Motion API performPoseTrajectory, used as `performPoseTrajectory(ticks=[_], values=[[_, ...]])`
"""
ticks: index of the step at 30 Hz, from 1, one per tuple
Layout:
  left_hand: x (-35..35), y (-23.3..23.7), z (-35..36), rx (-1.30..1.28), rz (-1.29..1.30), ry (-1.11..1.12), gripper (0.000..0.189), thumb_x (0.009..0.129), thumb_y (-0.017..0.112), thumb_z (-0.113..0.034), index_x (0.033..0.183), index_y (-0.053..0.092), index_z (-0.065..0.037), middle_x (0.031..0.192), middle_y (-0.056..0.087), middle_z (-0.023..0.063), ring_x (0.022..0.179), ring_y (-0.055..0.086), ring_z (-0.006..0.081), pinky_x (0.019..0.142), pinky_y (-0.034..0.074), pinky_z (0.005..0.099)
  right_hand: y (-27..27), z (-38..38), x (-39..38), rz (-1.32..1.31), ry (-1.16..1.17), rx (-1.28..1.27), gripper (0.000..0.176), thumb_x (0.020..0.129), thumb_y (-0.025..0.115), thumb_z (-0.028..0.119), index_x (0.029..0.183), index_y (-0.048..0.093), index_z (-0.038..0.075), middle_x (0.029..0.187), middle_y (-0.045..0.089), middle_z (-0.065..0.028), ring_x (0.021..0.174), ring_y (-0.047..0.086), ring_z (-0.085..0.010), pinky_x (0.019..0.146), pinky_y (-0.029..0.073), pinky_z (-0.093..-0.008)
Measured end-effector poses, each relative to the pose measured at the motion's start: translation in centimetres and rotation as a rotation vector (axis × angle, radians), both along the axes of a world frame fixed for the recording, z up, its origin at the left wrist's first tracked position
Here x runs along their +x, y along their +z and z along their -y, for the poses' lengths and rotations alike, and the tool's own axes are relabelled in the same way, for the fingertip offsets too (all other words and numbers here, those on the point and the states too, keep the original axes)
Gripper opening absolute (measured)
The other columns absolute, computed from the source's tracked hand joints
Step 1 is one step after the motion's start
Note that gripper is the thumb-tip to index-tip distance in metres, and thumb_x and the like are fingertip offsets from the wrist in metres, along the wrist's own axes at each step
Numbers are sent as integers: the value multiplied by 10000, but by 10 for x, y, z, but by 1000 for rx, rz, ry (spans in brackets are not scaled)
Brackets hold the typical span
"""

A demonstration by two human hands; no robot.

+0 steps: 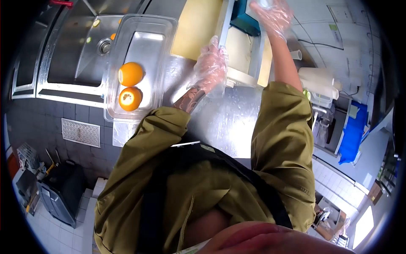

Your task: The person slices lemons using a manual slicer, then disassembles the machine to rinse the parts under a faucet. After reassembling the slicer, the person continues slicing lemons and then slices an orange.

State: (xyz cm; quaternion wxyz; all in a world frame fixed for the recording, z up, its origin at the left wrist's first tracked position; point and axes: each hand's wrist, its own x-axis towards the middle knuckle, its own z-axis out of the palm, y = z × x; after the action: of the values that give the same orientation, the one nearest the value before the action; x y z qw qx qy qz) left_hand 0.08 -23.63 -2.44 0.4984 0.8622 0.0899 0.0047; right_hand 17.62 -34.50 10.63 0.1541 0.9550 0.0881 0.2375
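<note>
Nearest the camera, the person's green shirt [211, 182] and dark apron straps [153, 207] fill the lower middle, with both sleeves reaching forward. The left hand [211, 63], in a clear glove, is beside a metal rail [229, 25]. Its fingers look bunched and point away from the body; whether they grip the rail or only rest against it I cannot tell. The right hand [272, 19], also gloved, reaches farther out, past a teal box [246, 17]. Its fingers seem bent about a pale thing [265, 3], but the top edge cuts them off, so their hold cannot be told.

The relation that matters most is at the left hand: the rail lies at and beyond its fingertips, its long axis running away from the body with a slight lean to the right. The left hand is clearly the nearer one; the right is across the teal box from it. The pale thing lies right at the right fingers.

Farther out, a cream board [196, 27] lies left of the rail. Left of the left hand, apart from its fingers, a clear tub [169, 51] holds two cut oranges [131, 74], one behind the other. Beneath is the steel desk [224, 122], and beyond the tub the sink [76, 55].
</note>
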Motion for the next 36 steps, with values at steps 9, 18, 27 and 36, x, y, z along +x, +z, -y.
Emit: performPoseTrajectory(ticks=[9, 18, 27, 36], values=[[1, 16, -8, 95, -87, -55, 522, 1006, 441, -350, 1496, 318, -218, 964, 629, 199, 865, 649, 374, 773, 519, 485, 32, -22, -2, -180, -140, 101, 454, 795, 597, 435, 1113, 624, 113, 1135, 649, -129, 1083, 592, -316, 949, 448, -449], [-1, -4, -6, -123, 121, 5, 531, 993, 472, -266, 1497, 323, -186, 965, 629, 214, 890, 625, 390, 779, 508, 489, 12, -13, 9, -110, -81, 141, 523, 854, 555, 489, 1240, 571, 137, 1236, 598, -92, 1183, 541, -304, 994, 413, -499], [6, 4, -12, -116, 147, 94, 481, 996, 470, -299, 1458, 402, -183, 954, 646, 172, 848, 639, 379, 770, 511, 486, -84, 74, 115, 141, -47, 166, 593, 795, 588, 534, 1280, 575, 193, 1265, 592, -119, 1177, 547, -322, 932, 450, -483], [5, 0, -5, -119, 248, 212, 419, 966, 526, -278, 1378, 513, -200, 872, 642, 170, 836, 621, 351, 758, 500, 472, -24, -7, -120, 145, -13, 381, 635, 528, 750, 535, 1096, 679, 259, 1263, 536, -95, 1086, 548, -355, 784, 551, -449]])
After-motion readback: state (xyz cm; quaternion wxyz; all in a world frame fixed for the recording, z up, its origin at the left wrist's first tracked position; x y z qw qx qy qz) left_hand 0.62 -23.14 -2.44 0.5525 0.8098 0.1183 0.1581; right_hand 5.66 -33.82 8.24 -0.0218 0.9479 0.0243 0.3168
